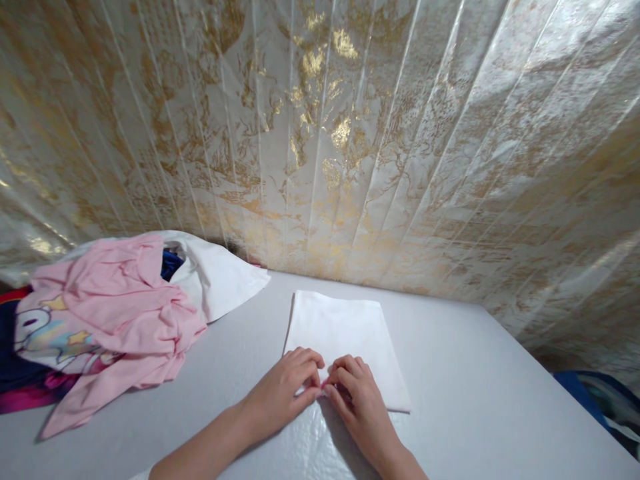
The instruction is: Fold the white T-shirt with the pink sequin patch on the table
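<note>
A folded white cloth garment (340, 323) lies flat on the table in front of me. My left hand (290, 383) is at its near edge, with thumb and fingertips pinched together. Close beside it, my right hand (356, 387) pinches at the same near edge, its fingers curled. Between the two sets of fingertips a small pink-red patch shows at the cloth's edge; what it is I cannot make out. My fingers cover part of that near edge.
At the left lies a heap of clothes, with a pink printed top (125, 300) over white fabric (220, 277) and dark blue pieces. A gold-patterned curtain (320, 133) hangs behind the pale table (465, 373). A blue-edged item (590, 393) sits beyond the table's right edge.
</note>
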A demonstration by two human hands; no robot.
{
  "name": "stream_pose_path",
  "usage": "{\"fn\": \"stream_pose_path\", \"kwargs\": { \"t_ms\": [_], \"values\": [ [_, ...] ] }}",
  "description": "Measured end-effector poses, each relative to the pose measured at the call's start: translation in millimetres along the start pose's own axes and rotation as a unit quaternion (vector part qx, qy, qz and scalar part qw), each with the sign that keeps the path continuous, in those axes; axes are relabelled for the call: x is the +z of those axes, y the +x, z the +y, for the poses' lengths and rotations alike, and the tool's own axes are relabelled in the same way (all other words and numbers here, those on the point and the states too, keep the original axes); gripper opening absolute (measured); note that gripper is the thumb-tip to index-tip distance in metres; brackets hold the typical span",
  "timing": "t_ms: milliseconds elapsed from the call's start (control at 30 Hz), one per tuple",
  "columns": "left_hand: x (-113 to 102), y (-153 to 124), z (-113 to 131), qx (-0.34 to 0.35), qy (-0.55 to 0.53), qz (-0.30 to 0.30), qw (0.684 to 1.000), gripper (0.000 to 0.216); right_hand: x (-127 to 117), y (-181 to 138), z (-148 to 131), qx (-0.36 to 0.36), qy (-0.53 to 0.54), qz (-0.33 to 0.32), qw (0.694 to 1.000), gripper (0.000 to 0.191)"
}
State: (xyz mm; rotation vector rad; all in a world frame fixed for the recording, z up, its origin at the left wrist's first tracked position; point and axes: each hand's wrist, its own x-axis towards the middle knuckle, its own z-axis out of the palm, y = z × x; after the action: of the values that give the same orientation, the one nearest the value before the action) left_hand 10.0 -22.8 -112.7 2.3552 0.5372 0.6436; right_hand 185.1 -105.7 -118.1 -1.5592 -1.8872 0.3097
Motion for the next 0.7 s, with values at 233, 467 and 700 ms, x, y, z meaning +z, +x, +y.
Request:
{"fn": "stream_pose_path", "kwargs": {
  "t_ms": [233,467,700],
  "values": [
    [0.4,-0.4,-0.8,-0.004,0.003,-0.002,1.000,0.011,-1.8,-0.7,-6.7,-0.012,-0.016,-0.023,1.000,0.023],
    [1.0,-2.0,-2.1,0.005,-0.007,-0.002,1.000,0.012,3.8,1.1,-4.1,-0.003,-0.043,-0.010,0.999,0.012],
    [0.4,-0.4,-2.4,0.011,0.000,-0.009,1.000,0.015,-2.1,1.4,-7.4,-0.017,-0.028,-0.029,0.999,0.017]
  ]
}}
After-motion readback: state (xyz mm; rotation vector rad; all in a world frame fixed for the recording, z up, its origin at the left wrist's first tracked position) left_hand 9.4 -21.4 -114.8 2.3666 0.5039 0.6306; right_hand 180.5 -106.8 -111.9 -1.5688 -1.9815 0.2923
